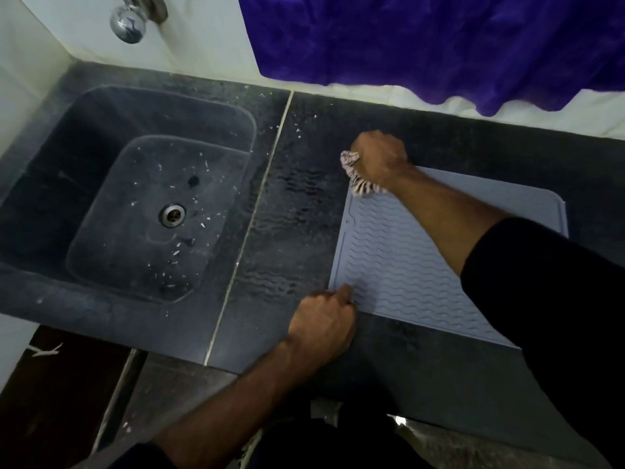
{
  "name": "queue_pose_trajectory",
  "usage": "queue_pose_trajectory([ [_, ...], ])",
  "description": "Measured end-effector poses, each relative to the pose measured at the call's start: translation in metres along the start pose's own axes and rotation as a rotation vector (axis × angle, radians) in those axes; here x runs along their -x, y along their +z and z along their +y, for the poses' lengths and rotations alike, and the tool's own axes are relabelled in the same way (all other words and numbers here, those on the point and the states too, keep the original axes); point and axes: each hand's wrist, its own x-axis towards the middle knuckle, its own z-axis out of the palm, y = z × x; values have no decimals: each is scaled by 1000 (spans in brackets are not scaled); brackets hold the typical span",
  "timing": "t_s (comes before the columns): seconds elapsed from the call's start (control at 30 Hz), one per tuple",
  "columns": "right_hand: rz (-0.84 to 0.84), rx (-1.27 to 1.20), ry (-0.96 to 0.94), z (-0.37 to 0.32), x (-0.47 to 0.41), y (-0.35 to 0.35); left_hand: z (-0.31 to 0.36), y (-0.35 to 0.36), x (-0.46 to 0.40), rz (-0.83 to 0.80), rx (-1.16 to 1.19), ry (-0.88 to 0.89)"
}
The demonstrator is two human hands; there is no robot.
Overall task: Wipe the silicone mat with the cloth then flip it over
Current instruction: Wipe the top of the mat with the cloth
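Note:
A pale grey silicone mat point(399, 265) with wavy ridges lies flat on the dark countertop point(297, 211), right of the sink. My right hand point(380, 157) grips a bunched striped cloth point(355, 176) at the mat's far left corner, and my right forearm crosses over the mat. At the mat's near left corner my left hand point(324, 319) pinches the edge with thumb and curled fingers. Part of the mat is hidden under my right arm and black sleeve.
A dark sink point(101, 137) with a metal drain point(172, 214) and scattered white flecks sits to the left. A chrome tap point(128, 23) hangs above it. A purple cloth point(439, 38) hangs on the back wall. The counter left of the mat shows wet wavy marks.

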Motion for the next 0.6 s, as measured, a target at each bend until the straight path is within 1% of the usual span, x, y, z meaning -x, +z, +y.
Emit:
queue_pose_trajectory([
  [0.1, 36, -7, 18, 12, -16, -11, -5, 0, -2, -40, 48, 25],
  [0.2, 90, -68, 12, 23, -21, -24, -9, -2, -3, -76, 57, 46],
  [0.3, 273, -25, -22, 31, -8, -26, -10, -2, -3, -79, 61, 73],
  [0.33, 305, 11, -40, 31, -1, -21, -11, -3, -2, -72, 64, 81],
  [0.37, 295, 42, -59, 30, 6, -12, -11, -4, -2, -66, 68, 89],
  [0.47, 113, 89, -77, 16, 27, 22, -12, -6, -2, -72, 70, 114],
  [0.5, 80, 107, -94, 11, 33, 33, -13, -7, -2, -78, 68, 123],
  [0.6, 137, 122, -153, 6, 43, 50, -16, -8, -3, -85, 53, 153],
])
